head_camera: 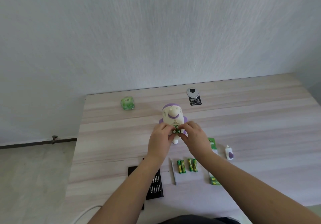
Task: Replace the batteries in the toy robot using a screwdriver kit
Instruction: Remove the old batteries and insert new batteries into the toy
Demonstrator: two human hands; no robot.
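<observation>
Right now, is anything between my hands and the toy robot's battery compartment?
Nothing visible: the fingers of the left hand and right hand are already at the batteries in the toy robot.

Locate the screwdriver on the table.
Head view: the screwdriver lies near the table's front, between the bit case on its left and four batteries on its right.

A pale wood-grain table (260, 119) stands against a textured white wall (156, 32). Near the table's far left corner sits a small green packet (128, 103). At the far edge, toward the middle, a grey round cable grommet (192, 92) is set into the top, with a black card (195, 101) printed "100%" lying just beside it. A white cable (83, 214) hangs by the near left edge.
</observation>
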